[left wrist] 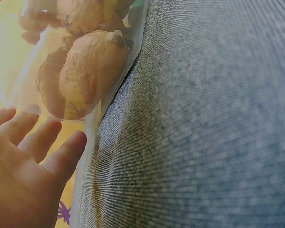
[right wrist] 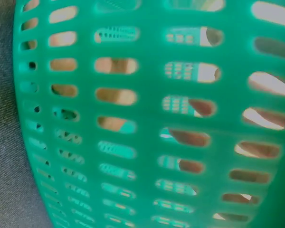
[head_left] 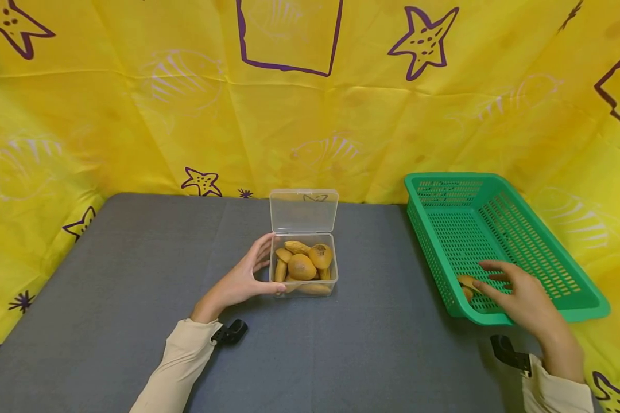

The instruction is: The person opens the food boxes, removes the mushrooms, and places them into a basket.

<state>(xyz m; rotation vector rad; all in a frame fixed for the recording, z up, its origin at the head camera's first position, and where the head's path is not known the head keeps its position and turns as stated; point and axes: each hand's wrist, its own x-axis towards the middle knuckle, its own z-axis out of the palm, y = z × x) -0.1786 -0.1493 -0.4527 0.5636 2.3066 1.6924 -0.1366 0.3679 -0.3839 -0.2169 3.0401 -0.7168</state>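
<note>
My left hand (head_left: 237,281) holds the left side of a clear plastic box (head_left: 334,281), thumb at its front corner and fingers along its side. The box's hinged lid (head_left: 303,211) stands up at the back. Several brown mushrooms (head_left: 302,267) with round caps and stems fill the box. In the left wrist view, the fingers of that hand lie against the clear wall beside the mushrooms (left wrist: 92,71). Over the near end of a green basket (head_left: 594,298) is my right hand (head_left: 527,298), fingers bent and apart from the thumb. Its thumb tip overlaps mushrooms (head_left: 467,280) in the basket's near left corner.
Both the box and the basket stand on a dark grey table (head_left: 382,344), the basket at the right. A yellow cloth (head_left: 341,115) printed with starfish and fish hangs behind and at the sides. In the right wrist view, the slotted basket wall (right wrist: 147,133) covers most of the hand.
</note>
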